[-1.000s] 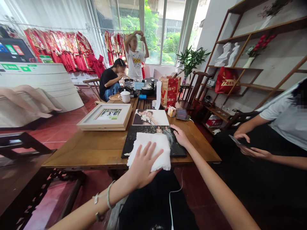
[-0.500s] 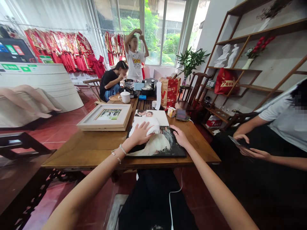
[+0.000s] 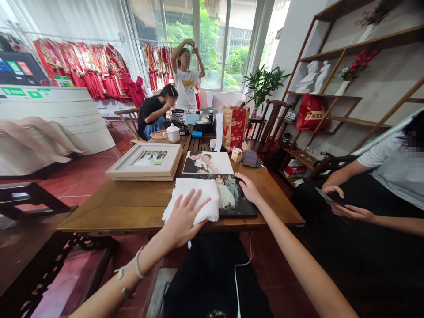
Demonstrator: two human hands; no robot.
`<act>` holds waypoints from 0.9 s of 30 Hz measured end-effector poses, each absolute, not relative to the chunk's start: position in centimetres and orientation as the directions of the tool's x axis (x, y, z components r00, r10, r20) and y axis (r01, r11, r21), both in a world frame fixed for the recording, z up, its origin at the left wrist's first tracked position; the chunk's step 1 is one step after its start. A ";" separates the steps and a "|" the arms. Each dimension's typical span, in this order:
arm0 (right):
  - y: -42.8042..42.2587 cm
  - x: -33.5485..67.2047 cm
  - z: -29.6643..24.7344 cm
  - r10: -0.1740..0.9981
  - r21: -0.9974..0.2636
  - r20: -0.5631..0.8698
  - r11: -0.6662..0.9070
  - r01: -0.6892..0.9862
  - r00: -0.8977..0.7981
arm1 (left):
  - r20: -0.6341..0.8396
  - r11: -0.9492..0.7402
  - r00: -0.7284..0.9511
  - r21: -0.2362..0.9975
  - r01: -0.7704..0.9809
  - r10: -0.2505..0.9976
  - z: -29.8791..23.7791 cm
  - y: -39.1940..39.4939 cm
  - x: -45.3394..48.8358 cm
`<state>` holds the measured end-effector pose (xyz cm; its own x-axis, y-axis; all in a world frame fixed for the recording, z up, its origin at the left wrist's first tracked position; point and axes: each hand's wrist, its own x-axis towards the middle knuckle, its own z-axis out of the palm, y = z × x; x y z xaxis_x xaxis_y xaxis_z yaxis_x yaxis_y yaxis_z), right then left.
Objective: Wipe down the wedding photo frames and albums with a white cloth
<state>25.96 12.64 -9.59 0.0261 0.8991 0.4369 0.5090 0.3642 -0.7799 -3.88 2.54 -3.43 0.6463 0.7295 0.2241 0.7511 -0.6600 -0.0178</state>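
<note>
My left hand (image 3: 185, 218) lies flat with spread fingers on a folded white cloth (image 3: 208, 189). The cloth covers the left part of a dark wedding photo panel (image 3: 243, 204) at the table's near edge. At the panel's right edge rests my right hand (image 3: 249, 189), fingers stretched out and holding nothing. Just behind the dark panel is a lighter photo panel (image 3: 220, 162) with a couple on it. A wide pale picture frame (image 3: 143, 161) with a small photo lies on the left.
On the wooden table (image 3: 126, 206) stand a white teapot (image 3: 172, 133), a red and brown paper bag (image 3: 234, 127) and a small box (image 3: 236, 154). To the right a seated person holds a phone (image 3: 326, 195). Two other people are at the far end.
My left hand has slid the cloth toward me, from the upper part of the panels to the near left corner. The lighter photo is now uncovered. My right hand has stayed put.
</note>
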 end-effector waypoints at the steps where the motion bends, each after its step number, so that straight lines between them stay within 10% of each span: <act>1: 12.7 26.0 -9.6 0.900 -0.781 0.434 0.360 0.511 0.030 | 0.224 -0.666 0.651 -0.012 0.746 0.725 -3.4 1.8 -4.0; 27: 12.5 26.0 -9.6 0.896 -0.783 0.443 0.371 0.499 0.029 | 0.191 -0.572 0.561 0.005 0.820 0.806 -2.8 13.3 -3.5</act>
